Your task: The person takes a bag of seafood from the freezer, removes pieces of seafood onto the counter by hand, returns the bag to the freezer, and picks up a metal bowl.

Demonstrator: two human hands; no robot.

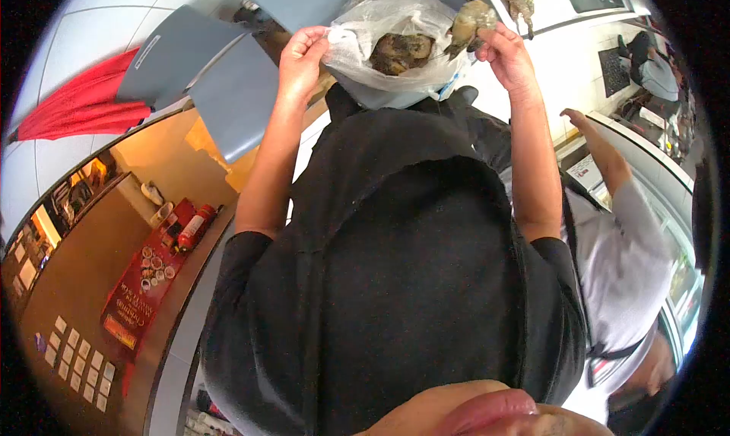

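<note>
A clear plastic bag [365,27] lines a grey container [380,98] at the top centre, and brownish lumps [403,53] lie in its opening. My left hand [304,60] pinches the bag's left rim. Between the fingers of my right hand [505,56] is a brownish, wet-looking piece [471,27], held at the bag's right edge; I cannot make out exactly what it is. A similar piece [517,6] lies farther right on a light surface, apart from my right hand.
Grey chairs [228,94] stand at left, near a red cloth [84,98]. A red board [144,284] and a fire extinguisher [195,227] are lower left. Another person in a light shirt [620,261] is close on the right, one arm reaching over the counter.
</note>
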